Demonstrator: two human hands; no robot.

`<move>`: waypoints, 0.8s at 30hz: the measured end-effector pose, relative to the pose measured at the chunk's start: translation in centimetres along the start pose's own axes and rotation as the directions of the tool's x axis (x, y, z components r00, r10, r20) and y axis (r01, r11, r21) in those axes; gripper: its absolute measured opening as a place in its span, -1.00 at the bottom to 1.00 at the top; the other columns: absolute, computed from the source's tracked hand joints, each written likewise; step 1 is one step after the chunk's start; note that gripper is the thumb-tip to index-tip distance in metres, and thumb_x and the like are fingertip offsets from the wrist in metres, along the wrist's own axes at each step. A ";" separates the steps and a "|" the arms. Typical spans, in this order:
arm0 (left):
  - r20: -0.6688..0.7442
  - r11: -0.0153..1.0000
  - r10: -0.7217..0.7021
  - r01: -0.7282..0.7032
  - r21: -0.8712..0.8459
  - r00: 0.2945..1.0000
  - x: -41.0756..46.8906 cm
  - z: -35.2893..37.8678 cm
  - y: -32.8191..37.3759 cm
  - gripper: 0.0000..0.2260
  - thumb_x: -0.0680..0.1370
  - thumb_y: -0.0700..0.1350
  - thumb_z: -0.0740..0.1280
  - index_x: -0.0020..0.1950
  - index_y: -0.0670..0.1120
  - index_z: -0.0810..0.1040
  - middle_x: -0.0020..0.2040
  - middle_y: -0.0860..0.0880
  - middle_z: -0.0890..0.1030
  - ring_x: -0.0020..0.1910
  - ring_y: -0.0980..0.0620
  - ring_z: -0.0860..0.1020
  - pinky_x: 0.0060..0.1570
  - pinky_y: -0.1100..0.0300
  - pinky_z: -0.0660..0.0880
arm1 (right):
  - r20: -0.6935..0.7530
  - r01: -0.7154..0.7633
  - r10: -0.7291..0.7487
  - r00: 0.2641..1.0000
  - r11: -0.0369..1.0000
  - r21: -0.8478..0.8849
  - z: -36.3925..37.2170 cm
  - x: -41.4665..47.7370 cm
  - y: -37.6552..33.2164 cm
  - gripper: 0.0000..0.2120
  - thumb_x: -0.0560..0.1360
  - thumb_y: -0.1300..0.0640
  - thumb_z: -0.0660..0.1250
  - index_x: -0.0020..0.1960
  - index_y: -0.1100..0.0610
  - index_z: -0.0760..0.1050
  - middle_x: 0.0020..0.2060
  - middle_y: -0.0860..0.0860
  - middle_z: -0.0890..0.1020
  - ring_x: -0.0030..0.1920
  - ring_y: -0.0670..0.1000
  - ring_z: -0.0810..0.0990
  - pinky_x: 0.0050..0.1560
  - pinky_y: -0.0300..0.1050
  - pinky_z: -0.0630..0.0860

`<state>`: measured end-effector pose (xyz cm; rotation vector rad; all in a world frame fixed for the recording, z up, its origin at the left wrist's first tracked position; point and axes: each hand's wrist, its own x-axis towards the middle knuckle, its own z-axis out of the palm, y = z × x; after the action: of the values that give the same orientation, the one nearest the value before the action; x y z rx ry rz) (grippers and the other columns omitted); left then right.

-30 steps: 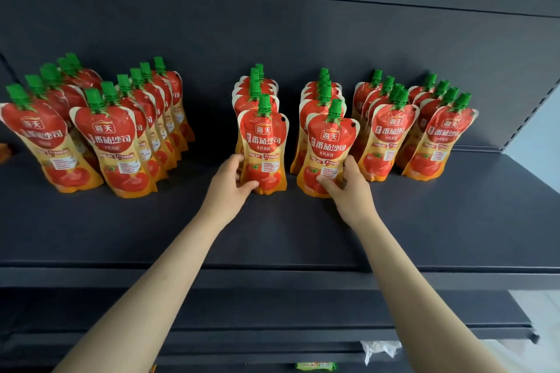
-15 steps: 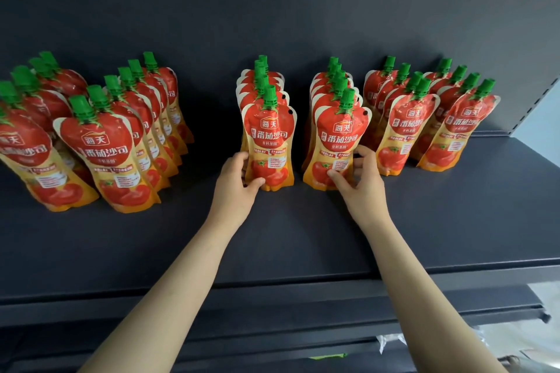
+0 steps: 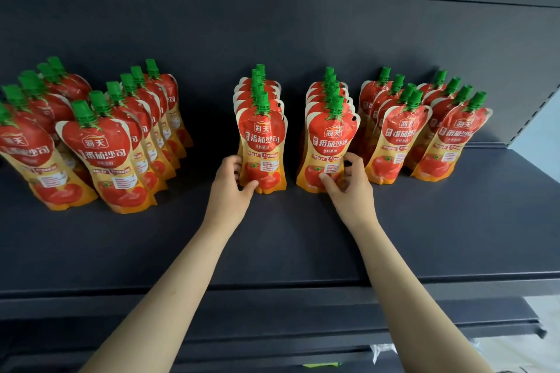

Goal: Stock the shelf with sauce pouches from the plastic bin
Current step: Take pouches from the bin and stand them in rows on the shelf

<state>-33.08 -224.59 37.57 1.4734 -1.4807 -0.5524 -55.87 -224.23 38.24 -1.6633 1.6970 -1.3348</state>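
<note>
Red and orange sauce pouches with green caps stand in rows on the dark shelf [image 3: 303, 245]. My left hand [image 3: 228, 188] grips the lower left edge of the front pouch of the middle-left row [image 3: 263, 145], thumb on its front. My right hand [image 3: 351, 188] grips the base of the front pouch of the middle-right row [image 3: 330, 145], thumb on its front and fingers behind its right edge. Both pouches stand upright on the shelf. The plastic bin is out of view.
Two rows of pouches [image 3: 424, 130] stand to the right and several rows [image 3: 100, 142] to the left. A dark back panel [image 3: 272, 24] rises behind them. A lower shelf edge [image 3: 303, 330] juts out beneath. Bare shelf surface lies in front of the rows.
Both hands have stayed on the two front middle pouches and pushed them slightly back against their rows. The camera moved closer and tilted up a little.
</note>
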 end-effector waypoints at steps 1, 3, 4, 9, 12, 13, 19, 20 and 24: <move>-0.004 1.000 -0.001 0.001 0.003 1.000 -0.1 0.0 0.0 -0.56 0.51 -0.18 0.43 0.34 -0.13 0.37 0.27 -0.04 0.50 0.15 0.11 0.47 0.00 0.41 0.38 | -0.003 0.000 0.000 1.000 1.000 -0.003 0.0 -0.1 0.0 -0.47 0.47 0.00 0.44 0.34 0.04 0.29 0.16 0.01 0.52 0.15 0.00 0.52 0.11 0.02 0.56; -0.007 1.000 -0.004 0.004 0.004 1.000 -0.4 -0.3 0.1 -0.54 0.51 -0.18 0.43 0.36 -0.12 0.37 0.28 -0.04 0.50 0.17 0.10 0.48 0.06 0.33 0.40 | -0.049 0.023 -0.024 0.999 0.999 -0.025 -0.1 -0.6 0.0 -0.44 0.45 -0.02 0.46 0.34 0.08 0.30 0.20 0.04 0.48 0.18 0.02 0.49 0.14 0.01 0.54; -0.007 1.000 -0.004 0.004 0.003 1.000 -0.8 -0.6 0.1 -0.53 0.51 -0.18 0.43 0.37 -0.11 0.37 0.27 -0.03 0.50 0.17 0.11 0.48 0.09 0.30 0.40 | -0.087 0.038 -0.042 0.995 0.998 -0.046 -0.2 -1.0 -0.1 -0.42 0.44 -0.04 0.46 0.35 0.11 0.31 0.22 0.05 0.46 0.21 0.04 0.47 0.17 0.00 0.51; -0.007 1.000 0.014 -0.014 -0.019 1.000 -4.4 -4.1 0.3 -0.64 0.53 -0.17 0.41 0.31 -0.07 0.46 0.22 0.02 0.54 0.14 0.13 0.53 0.10 0.30 0.46 | -0.126 0.137 -0.146 0.981 0.988 -0.077 -0.4 -4.3 -1.3 -0.50 0.46 -0.06 0.43 0.28 0.13 0.39 0.20 0.02 0.49 0.24 0.06 0.44 0.17 0.09 0.49; -0.003 0.998 0.058 -0.058 -0.019 0.998 -7.2 -7.3 -0.2 -0.73 0.54 -0.17 0.39 0.23 -0.03 0.52 0.13 0.06 0.59 0.07 0.18 0.58 0.00 0.42 0.50 | -0.023 0.224 -0.224 0.974 0.974 -0.025 1.1 -6.1 -3.1 -0.57 0.48 -0.07 0.40 0.25 0.08 0.41 0.14 -0.04 0.52 0.21 -0.01 0.46 0.15 -0.03 0.49; -0.015 0.997 0.073 -0.074 -0.022 0.997 -8.1 -8.5 -0.5 -0.75 0.54 -0.17 0.39 0.22 -0.02 0.53 0.11 0.07 0.59 0.05 0.20 0.58 -0.01 0.46 0.48 | 0.015 0.256 -0.256 0.966 0.967 0.003 1.8 -6.6 -3.8 -0.59 0.48 -0.06 0.40 0.24 0.07 0.42 0.13 -0.06 0.53 0.20 -0.04 0.47 0.15 -0.08 0.48; -0.258 0.994 0.106 -0.110 -0.001 0.960 -9.5 -16.6 -3.3 -0.75 0.54 -0.17 0.39 0.20 -0.02 0.53 0.13 0.09 0.55 0.07 0.21 0.56 0.04 0.41 0.48 | 0.240 0.259 -0.293 0.925 0.952 0.162 8.6 -8.7 -9.7 -0.64 0.50 -0.02 0.40 0.26 0.02 0.46 0.15 -0.10 0.56 0.18 -0.16 0.50 0.16 -0.29 0.44; -0.311 0.993 0.119 -0.115 0.029 0.943 -9.1 -18.0 -4.1 -0.72 0.53 -0.16 0.40 0.23 -0.02 0.51 0.17 0.09 0.49 0.12 0.17 0.54 0.11 0.32 0.49 | 0.271 0.248 -0.292 0.917 0.951 0.185 9.7 -9.0 -10.7 -0.63 0.51 -0.01 0.40 0.28 0.02 0.45 0.17 -0.10 0.55 0.19 -0.17 0.49 0.16 -0.35 0.41; -0.400 0.993 0.106 -0.080 0.081 0.911 -6.5 -22.9 -7.9 -0.49 0.48 -0.15 0.46 0.38 -0.03 0.36 0.38 0.04 0.26 0.38 0.05 0.33 0.31 0.11 0.37 | 0.327 0.200 -0.273 0.905 0.950 0.239 14.2 -9.6 -14.3 -0.59 0.52 0.00 0.38 0.33 -0.02 0.40 0.20 -0.12 0.53 0.23 -0.17 0.47 0.19 -0.32 0.40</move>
<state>-10.84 -213.12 39.40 1.4520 -1.2389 -0.1286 -34.63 -217.69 40.60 -1.8991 1.1428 -1.1691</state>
